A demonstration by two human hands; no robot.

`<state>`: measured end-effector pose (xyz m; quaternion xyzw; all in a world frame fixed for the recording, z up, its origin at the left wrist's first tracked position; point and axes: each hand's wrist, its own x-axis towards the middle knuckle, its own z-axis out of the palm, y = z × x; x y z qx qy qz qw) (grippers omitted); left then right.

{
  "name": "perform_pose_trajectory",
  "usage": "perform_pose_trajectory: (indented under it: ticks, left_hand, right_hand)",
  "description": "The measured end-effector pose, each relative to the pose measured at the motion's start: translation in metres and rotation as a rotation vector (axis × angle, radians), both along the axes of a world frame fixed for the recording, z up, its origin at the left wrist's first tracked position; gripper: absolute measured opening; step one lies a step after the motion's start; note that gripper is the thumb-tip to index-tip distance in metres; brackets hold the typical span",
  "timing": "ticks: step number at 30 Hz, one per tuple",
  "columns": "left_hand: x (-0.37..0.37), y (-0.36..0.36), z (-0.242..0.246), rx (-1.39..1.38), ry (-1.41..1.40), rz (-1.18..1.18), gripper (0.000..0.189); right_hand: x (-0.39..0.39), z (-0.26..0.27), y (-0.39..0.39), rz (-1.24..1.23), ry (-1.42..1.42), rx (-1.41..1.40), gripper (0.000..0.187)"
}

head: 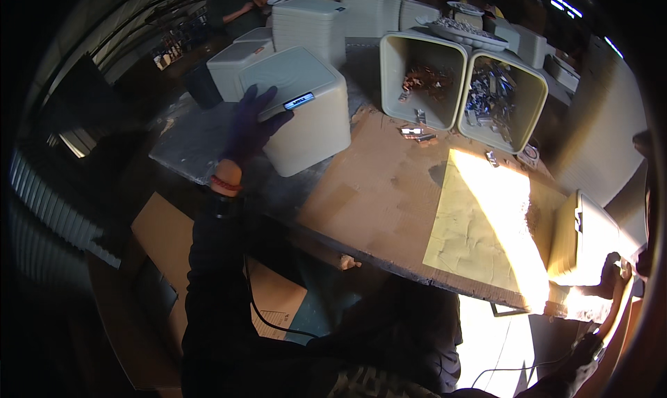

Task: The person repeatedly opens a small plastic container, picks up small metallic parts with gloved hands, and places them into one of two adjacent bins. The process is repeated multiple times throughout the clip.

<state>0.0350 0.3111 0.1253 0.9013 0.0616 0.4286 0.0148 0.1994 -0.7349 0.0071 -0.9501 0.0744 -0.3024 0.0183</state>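
Observation:
My left hand (252, 124), in a dark purple glove, lies against a lidded off-white plastic bin (312, 137). Its spread fingers touch the lid's near left corner, beside a blue label bearing writing. At the far right, my right hand (612, 275) is by the lower corner of a stack of pale plastic lids (565, 241). Glare and shadow hide its fingers and whether it grips a lid. Between the hands, a creased yellow sheet (458, 226) covers part of the cardboard (375, 189) on the worktable.
Two open bins lie tipped toward me, one with copper-coloured pieces (430, 82), the other with silvery metal pieces (490, 98). Loose metal pieces (417, 133) lie before them. Stacked lids (307, 28) stand behind. Below left is an open cardboard box (161, 231). A person (237, 9) stands beyond.

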Motion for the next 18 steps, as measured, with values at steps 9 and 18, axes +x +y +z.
perform_pose_trajectory:
  ticks: [9,18]
  left_hand:
    - [-0.003,-0.131,-0.010,0.012,-0.208,-0.393,0.054]
    - [0.017,-0.250,-0.052,-0.226,0.560,-1.234,0.093]
  right_hand:
    - [-0.006,0.059,0.034,0.219,-0.302,0.578,0.038]
    - [-0.076,0.080,0.439,1.366,0.437,0.530,0.025]
